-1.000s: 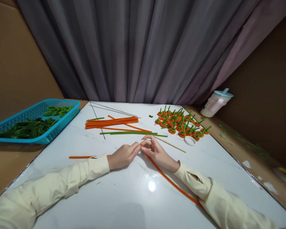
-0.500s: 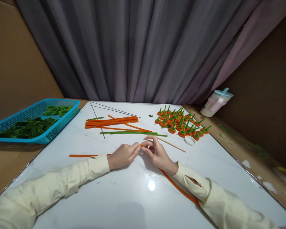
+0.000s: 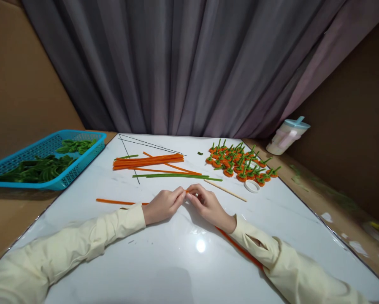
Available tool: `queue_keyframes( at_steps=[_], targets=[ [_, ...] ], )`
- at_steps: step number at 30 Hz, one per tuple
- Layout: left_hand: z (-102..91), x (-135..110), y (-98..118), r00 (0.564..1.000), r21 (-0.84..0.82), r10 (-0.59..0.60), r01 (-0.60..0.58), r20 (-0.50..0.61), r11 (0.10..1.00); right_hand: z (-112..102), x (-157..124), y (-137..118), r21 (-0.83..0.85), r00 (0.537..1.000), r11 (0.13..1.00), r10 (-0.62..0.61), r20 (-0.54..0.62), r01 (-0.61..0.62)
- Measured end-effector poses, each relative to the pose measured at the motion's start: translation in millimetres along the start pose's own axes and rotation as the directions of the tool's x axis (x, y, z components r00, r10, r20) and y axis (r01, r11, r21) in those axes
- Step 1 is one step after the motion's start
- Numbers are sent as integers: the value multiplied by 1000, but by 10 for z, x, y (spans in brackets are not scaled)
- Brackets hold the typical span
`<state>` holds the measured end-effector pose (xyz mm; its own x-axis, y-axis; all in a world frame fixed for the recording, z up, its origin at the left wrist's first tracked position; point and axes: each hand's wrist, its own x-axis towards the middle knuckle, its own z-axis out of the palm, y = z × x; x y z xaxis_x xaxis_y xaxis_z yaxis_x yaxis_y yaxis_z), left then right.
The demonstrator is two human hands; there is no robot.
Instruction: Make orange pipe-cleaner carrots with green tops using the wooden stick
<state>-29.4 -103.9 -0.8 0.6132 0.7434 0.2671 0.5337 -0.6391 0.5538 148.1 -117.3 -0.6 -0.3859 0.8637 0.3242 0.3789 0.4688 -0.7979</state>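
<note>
While both hands rest on the white table point(image 3: 183, 270), they meet fingertip to fingertip near its middle. Left hand point(image 3: 162, 205): fingers curled, tips pinching an orange pipe cleaner point(image 3: 121, 202) that runs out left from under it, flat on the table. Right hand point(image 3: 208, 205): fingers bent, tips pinching a second orange pipe cleaner point(image 3: 238, 248) that trails back under the palm and along the right sleeve toward the near right. A small orange bit shows between the two sets of fingertips; cannot tell whether the two lengths are joined there. Cream sleeves on both arms.

Just far of the hands: a thin wooden stick point(image 3: 225, 190) lying slantwise, with green pipe cleaners point(image 3: 177, 176) beside it. Farther back, a bundle of orange pipe cleaners point(image 3: 148, 161), with thin dark wires point(image 3: 151, 145) behind it. Far right: a cluster of small orange pieces with green stems point(image 3: 240, 162), packed close together, and a white ring point(image 3: 251, 186) at its near edge. Left, off the table edge: a blue basket point(image 3: 82, 162) holding green pieces point(image 3: 34, 169). Far right, off the table: a pale cup with a blue lid point(image 3: 287, 135). Grey curtain point(image 3: 189, 63) behind everything.
</note>
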Motion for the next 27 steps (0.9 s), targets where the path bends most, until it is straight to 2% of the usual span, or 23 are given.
queue_keyframes(
  at_steps=[8,12,22,27],
  targets=[
    [5,-12,-6,1000,-43,8,-9,-28,999,-26,24,-91,70,987,998,-1,161,-11],
    [10,-13,-9,998,-31,31,-32,-48,999,-3,28,-96,75,984,997,11,178,-24],
    [18,-8,-22,996,-13,73,-74,-50,997,14,2,0,-151,984,987,-20,177,48],
    [13,-10,-12,994,2,98,-98,-37,995,5,-17,17,-362,977,916,-113,183,174]
  ],
)
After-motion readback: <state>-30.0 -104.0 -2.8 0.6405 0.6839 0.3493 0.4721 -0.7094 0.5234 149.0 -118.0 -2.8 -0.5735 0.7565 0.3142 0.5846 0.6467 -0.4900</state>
